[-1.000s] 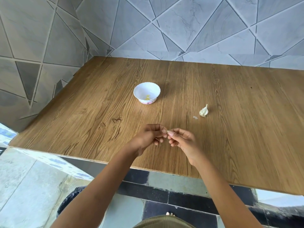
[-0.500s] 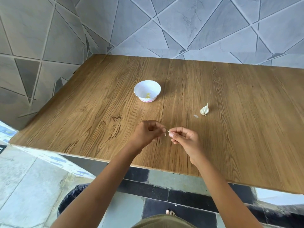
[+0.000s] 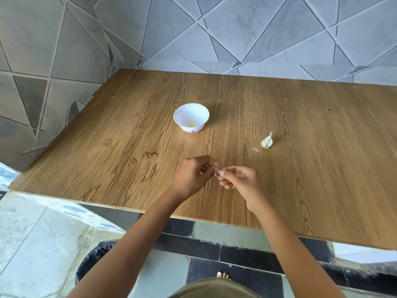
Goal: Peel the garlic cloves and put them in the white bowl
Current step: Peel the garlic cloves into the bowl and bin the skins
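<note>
While they hover just above the near part of the wooden tabletop (image 3: 311, 173), the left hand (image 3: 193, 176) and the right hand (image 3: 241, 182) meet fingertip to fingertip, both pinching one small garlic clove (image 3: 217, 174) with curled fingers. The white bowl (image 3: 179, 114) stands farther back, beyond the left hand, with a yellowish peeled piece (image 3: 192, 124) lying in its bottom. To the right lies a garlic bulb remnant (image 3: 267, 142), with a skin scrap (image 3: 255, 150) just beside it. Grey tiled wall (image 3: 247, 29) closes the back and left.
</note>
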{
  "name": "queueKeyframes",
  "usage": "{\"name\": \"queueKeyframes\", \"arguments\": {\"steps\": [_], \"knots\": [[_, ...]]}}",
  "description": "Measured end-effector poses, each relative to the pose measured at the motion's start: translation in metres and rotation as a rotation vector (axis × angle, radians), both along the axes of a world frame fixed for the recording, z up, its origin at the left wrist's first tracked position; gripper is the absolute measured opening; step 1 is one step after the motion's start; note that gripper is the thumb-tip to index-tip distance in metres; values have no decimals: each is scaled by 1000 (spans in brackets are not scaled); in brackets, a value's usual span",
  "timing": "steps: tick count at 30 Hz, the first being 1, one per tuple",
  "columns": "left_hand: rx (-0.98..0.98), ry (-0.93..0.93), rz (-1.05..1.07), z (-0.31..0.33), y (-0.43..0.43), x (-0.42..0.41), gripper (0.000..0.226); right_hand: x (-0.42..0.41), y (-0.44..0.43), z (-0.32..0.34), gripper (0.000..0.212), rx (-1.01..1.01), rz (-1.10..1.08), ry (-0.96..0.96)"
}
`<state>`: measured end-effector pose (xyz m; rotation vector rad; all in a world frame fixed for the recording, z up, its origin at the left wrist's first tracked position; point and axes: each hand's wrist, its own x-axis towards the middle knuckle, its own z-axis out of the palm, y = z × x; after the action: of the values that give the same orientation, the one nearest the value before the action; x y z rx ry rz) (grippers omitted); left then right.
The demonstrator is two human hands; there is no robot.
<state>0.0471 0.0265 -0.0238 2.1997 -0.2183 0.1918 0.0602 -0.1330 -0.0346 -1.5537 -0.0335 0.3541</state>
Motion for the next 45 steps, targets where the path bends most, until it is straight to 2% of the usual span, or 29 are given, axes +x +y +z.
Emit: {"name": "queueKeyframes", "arguments": {"steps": [4, 12, 18, 21, 23, 29, 31, 38, 43, 45], "knots": [[3, -74, 7, -3, -5, -2, 8, 2, 3, 6, 12, 31, -25, 101], [-130, -17, 128, -9, -10, -5, 7, 0, 6, 7, 8, 101, -62, 146], [-66, -78, 141, -9, -13, -7, 6, 2, 8, 8, 8, 83, -79, 151], [-93, -66, 144, -9, -14, -7, 7, 1, 10, 9, 10, 108, -97, 167], [-164, -6, 145, -11, -15, -8, 7, 0, 10, 9, 11, 114, -100, 162], [-560, 279, 159, -8, -20, -10, 11, -3, 13, 9, 15, 95, -137, 132], [-601, 322, 155, -6, -21, -10, 13, -4, 13, 8, 15, 93, -143, 124], [-530, 362, 187, -3, -26, -10, 19, -5, 14, 3, 15, 69, -123, 102], [-809, 551, 202, 1, -28, -11, 20, -3, 11, 5, 23, 44, -70, 87], [-855, 587, 223, 3, -29, -10, 21, -2, 9, 4, 21, 22, -54, 47]]}}
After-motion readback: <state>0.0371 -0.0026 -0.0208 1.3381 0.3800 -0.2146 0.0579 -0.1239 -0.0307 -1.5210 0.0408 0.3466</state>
